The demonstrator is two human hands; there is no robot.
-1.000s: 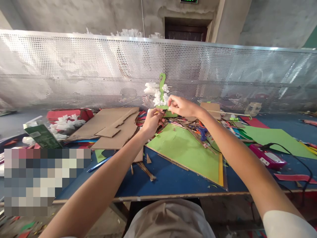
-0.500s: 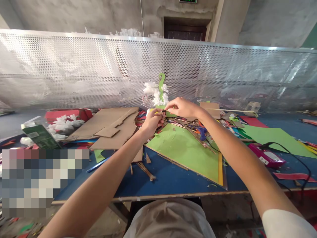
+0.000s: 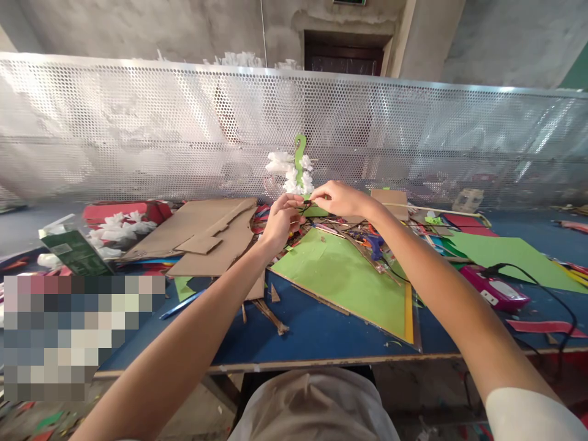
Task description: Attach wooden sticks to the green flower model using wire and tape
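Observation:
In the head view my left hand (image 3: 281,222) and my right hand (image 3: 337,199) come together over the middle of the worktable. Fingers of both pinch a small thin dark strip (image 3: 307,203); its exact kind is too small to make out. A long pale thin stick (image 3: 432,210) runs rightward from behind my right wrist, and whether a hand grips it is hidden. Just beyond my fingers stands a green curved paper stem (image 3: 299,147) with white crumpled paper flowers (image 3: 292,180). Its green base (image 3: 316,211) shows between and behind my hands.
Brown cardboard sheets (image 3: 211,239) lie left. A green board (image 3: 349,275) is in front, with a blue glue gun (image 3: 375,247) among scraps. At right are a magenta power box (image 3: 493,291) with a black cord and a clear jar (image 3: 467,200). A perforated metal screen (image 3: 184,135) stands behind.
My left fingers have lifted and spread slightly around the dark strip, and my right hand has shifted a little right. The far end of the long stick has moved right and slightly down.

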